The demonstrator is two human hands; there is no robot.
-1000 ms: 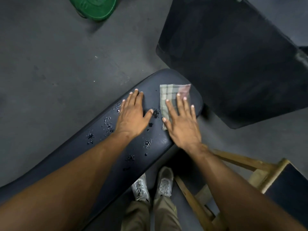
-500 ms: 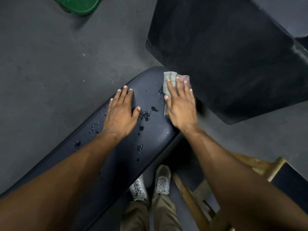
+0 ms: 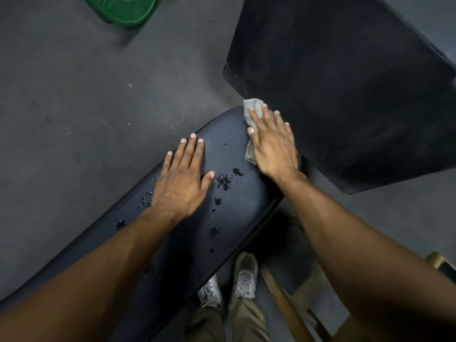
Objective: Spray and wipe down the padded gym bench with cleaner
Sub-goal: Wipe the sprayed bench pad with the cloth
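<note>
The black padded bench point(image 3: 229, 218) runs from lower left to the upper middle, dotted with spray droplets point(image 3: 223, 181). My left hand point(image 3: 181, 178) lies flat on the pad, fingers spread, holding nothing. My right hand point(image 3: 272, 144) presses a pale checked cloth point(image 3: 251, 107) flat against the far rounded end of the bench. Most of the cloth is hidden under the palm; only its top corner and left edge show. No spray bottle is in view.
A large black mat or pad point(image 3: 345, 82) lies on the grey floor just beyond the bench end. A green weight plate point(image 3: 123, 8) sits at the top left. A wooden frame point(image 3: 283, 299) stands at the lower right beside my shoes point(image 3: 244, 275).
My right hand has pushed the cloth away from me toward the far end of the bench, and the cloth has bunched under the palm. My left hand stays flat on the pad.
</note>
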